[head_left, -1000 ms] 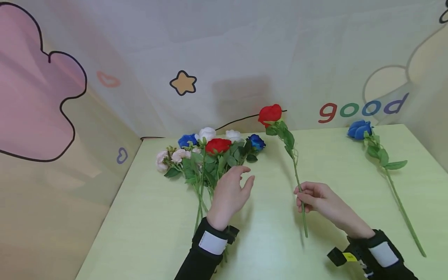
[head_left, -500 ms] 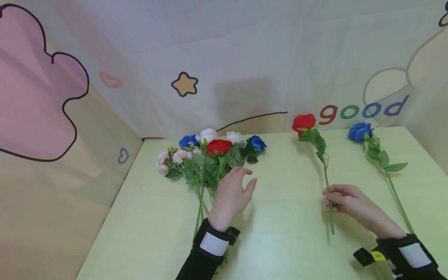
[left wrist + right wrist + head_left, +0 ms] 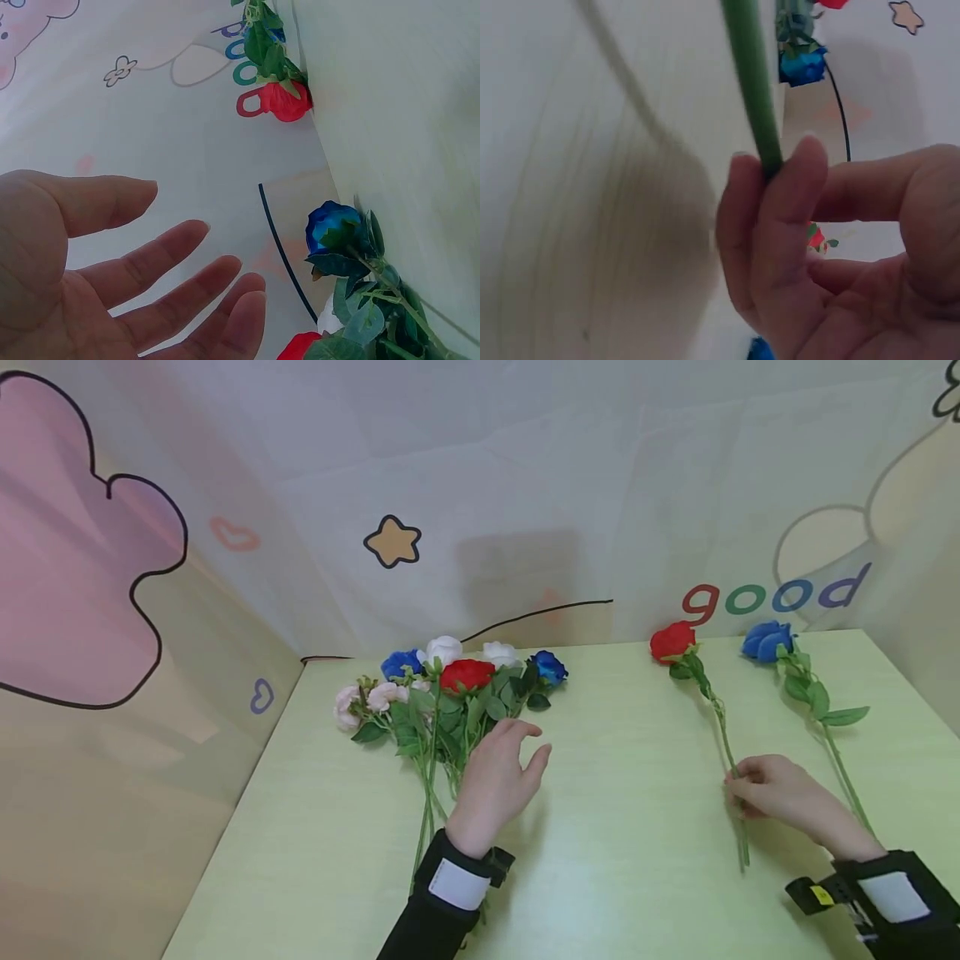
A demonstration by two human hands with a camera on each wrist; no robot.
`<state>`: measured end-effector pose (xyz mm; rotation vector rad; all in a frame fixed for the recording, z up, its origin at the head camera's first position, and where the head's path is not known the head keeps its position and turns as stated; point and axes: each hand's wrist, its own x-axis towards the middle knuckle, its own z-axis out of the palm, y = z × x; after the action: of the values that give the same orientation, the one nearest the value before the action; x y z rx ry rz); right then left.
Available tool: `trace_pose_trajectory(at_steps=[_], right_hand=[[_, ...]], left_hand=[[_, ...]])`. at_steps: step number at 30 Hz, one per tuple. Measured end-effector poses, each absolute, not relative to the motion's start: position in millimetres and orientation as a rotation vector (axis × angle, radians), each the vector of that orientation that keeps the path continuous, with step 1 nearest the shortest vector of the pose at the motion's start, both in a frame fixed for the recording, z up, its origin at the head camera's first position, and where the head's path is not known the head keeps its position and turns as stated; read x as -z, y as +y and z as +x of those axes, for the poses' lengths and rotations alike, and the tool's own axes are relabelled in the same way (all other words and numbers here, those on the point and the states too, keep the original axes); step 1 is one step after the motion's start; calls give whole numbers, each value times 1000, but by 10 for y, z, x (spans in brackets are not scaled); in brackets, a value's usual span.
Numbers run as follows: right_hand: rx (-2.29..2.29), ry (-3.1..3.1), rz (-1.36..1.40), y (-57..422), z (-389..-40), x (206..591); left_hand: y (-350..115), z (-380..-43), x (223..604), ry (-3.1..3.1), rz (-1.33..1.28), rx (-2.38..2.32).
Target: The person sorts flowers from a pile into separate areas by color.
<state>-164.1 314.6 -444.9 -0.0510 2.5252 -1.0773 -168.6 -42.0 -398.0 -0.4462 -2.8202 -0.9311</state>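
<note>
Between thumb and fingers, my right hand pinches the green stem of a red rose low down, close over the table. In the right wrist view the stem runs between the fingertips. A single blue rose lies to the right, partly behind that hand. My left hand hovers over the stems of a flower bunch, its fingers loosely bent and holding nothing. That bunch has a red rose, blue roses, white roses and pale pink flowers. In the left wrist view the left hand is spread.
A pale yellow-green table carries all the flowers. Behind it hangs a light backdrop printed with a star, hearts and the word "good", and a side panel stands at the left.
My right hand has carried the red rose to the right and lowered it beside the single blue rose. The left hand has barely moved.
</note>
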Motion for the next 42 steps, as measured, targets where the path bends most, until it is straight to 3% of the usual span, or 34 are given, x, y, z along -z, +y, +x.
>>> trace_pose_trajectory(at_steps=[11,42], right_hand=[[712,2741,-45,3145,-1703,4443],[676,2733,-27,3008,-1854,4427]], left_hand=[[-419,-1686,3990,-2830,-454,951],[-405,-1669,3998,-2864,-455,926]])
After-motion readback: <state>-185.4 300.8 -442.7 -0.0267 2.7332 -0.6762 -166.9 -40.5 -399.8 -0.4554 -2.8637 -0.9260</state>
